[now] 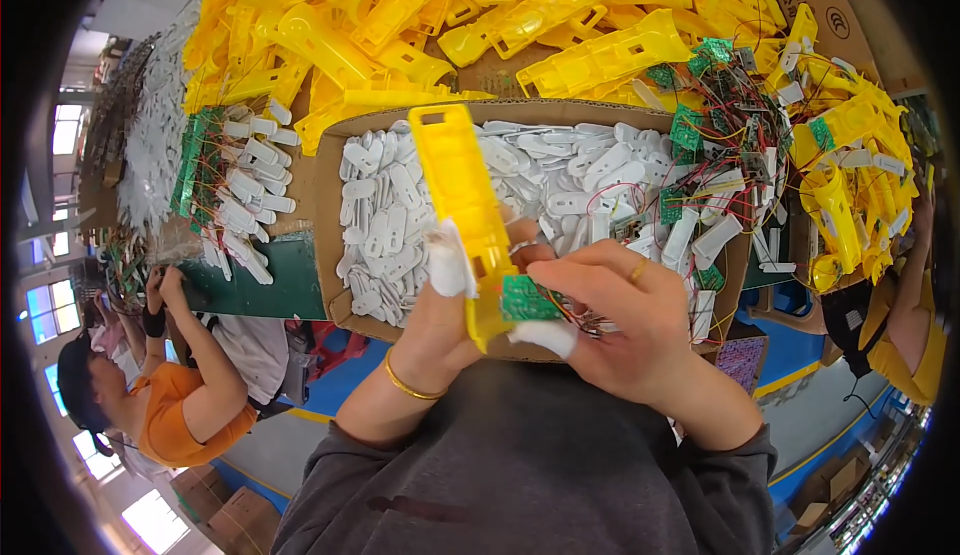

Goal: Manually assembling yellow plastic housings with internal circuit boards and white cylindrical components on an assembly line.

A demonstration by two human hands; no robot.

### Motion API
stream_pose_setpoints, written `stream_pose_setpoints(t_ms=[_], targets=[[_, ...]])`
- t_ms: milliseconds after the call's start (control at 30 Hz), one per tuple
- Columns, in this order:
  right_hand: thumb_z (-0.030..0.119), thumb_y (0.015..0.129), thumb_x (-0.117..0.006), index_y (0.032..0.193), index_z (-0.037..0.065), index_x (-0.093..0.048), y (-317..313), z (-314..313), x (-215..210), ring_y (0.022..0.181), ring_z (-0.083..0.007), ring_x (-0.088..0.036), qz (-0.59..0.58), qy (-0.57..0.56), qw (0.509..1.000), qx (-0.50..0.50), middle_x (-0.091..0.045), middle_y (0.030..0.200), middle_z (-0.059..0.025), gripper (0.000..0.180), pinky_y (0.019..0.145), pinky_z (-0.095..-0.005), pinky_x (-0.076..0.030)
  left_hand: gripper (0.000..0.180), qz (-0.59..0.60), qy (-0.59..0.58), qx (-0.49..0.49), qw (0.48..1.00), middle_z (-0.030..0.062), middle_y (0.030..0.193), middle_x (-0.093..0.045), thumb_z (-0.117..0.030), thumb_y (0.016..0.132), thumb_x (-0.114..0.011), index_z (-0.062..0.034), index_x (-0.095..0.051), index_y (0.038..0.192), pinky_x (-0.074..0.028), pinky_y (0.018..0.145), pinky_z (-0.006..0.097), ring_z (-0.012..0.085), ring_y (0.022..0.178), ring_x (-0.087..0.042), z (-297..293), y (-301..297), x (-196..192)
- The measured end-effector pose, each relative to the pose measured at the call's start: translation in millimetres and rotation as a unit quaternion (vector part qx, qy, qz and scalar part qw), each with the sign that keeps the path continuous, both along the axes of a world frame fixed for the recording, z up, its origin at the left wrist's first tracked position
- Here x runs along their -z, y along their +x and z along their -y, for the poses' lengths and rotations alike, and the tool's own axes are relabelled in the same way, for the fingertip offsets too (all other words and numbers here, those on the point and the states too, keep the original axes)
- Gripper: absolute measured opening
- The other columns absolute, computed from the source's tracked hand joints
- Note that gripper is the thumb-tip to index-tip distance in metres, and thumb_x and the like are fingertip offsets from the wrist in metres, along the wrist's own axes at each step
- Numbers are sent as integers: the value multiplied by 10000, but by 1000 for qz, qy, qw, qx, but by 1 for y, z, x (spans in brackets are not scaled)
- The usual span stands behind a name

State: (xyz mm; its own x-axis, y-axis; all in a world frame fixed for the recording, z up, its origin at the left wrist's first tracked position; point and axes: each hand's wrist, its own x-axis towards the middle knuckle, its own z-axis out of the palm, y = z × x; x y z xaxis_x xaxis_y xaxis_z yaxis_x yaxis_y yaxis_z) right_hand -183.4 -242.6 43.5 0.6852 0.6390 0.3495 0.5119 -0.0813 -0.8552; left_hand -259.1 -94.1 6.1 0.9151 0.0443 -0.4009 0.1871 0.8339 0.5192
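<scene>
currently left hand (440, 300) grips long yellow plastic housing (462, 200); right hand (620, 320) pinches green circuit board (527, 300) against it. housing likely light, stiff; board fragile, hold by edges.

Blue floor (790, 410) with yellow line (790, 380); bright windows (45, 310) at left.

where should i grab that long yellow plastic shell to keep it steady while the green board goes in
Grip the long yellow shell low down, round its narrow sides, coming from the left as the left hand does. It stands upright and long, with the green circuit board at its lower end under the right hand, so that face and the right side should stay open.
</scene>
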Motion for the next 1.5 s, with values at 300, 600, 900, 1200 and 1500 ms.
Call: stream_pose_setpoints(t_ms=[300,600,900,1200,1500], targets=[[-23,599,-706,914,44,-639,2,2,9,525,-179,-550,72,-38,995,58,-555,633,-58,329,447,-276,-423,666,-30,74,41,996,65,1212,-497,-564,865,-430,-71,-361,1306,-450,904,340,185,1091,-519,18,-4,-3],[33,586,-720,913,50,-636,18,8,16,545,-205,-558,69,-68,993,-64,-569,661,-55,338,462,-310,-440,407,13,196,36,980,114,1245,-459,-244,965,-371,-23,-334,1304,-467,856,321,179,1084,-513,21,4,-1],[39,673,-727,1093,18,-599,12,25,11,826,-174,-608,-16,9,999,-46,-597,963,-77,439,674,-281,-490,492,88,209,110,968,124,1186,-476,-64,842,-337,1,-255,1322,-399,901,296,164,1048,-496,14,7,-24],[72,796,-665,1028,-10,-596,14,26,11,814,-86,-587,-486,-11,870,-77,-631,915,-26,255,726,-240,-476,543,158,473,157,853,208,1172,-481,-48,826,-402,58,-208,1322,-373,925,386,325,1057,-508,19,6,-23],[27,794,-648,1014,-12,-612,3,20,37,814,-106,-608,-535,80,840,-33,-645,912,-40,226,720,-248,-488,486,189,626,125,746,255,917,-554,-35,781,-423,66,-279,1234,-452,696,446,432,788,-560,23,8,-7]])
